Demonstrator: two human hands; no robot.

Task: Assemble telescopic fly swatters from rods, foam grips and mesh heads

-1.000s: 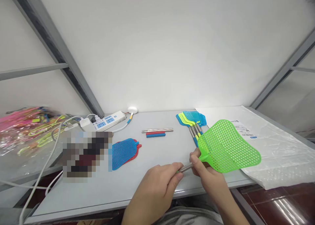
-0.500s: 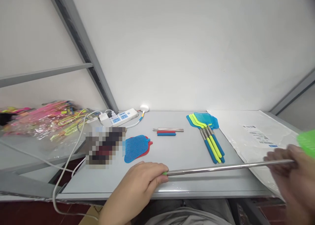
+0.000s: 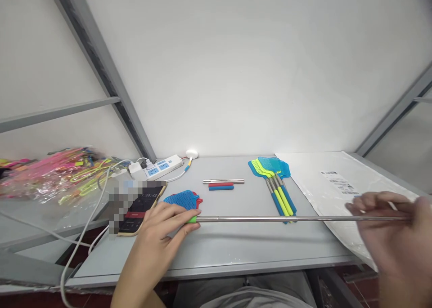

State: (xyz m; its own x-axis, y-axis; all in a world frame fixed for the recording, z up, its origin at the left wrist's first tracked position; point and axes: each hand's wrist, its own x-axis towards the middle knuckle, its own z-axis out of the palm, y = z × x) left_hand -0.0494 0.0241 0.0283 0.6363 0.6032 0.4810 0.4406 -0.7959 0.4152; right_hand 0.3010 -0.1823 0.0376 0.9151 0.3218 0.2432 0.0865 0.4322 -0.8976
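Observation:
A telescopic fly swatter is stretched level across my front, its thin steel rod (image 3: 256, 219) drawn out long. My left hand (image 3: 165, 227) is closed round its green handle, of which only a short end shows by the thumb. At the right, my right hand (image 3: 391, 227) grips the rod's far end between thumb and fingers; the swatter head is out of view. Behind my left hand lie a blue swatter head (image 3: 184, 200) and a red one partly under it. Several finished blue and yellow fly swatters (image 3: 278, 186) lie stacked behind the rod.
Loose steel rods (image 3: 223, 181) and red and blue handle sleeves (image 3: 221, 188) lie mid-table. A phone (image 3: 145, 204), partly blurred, and a power strip (image 3: 165, 167) with white cables stand left. A white plastic mailer (image 3: 324, 191) covers the right side. Bagged colourful items (image 3: 67, 173) fill the left shelf.
My left hand has moved left and slightly up with the handle, and the rod is now longer and more level. The green swatter head has gone out of view at the right.

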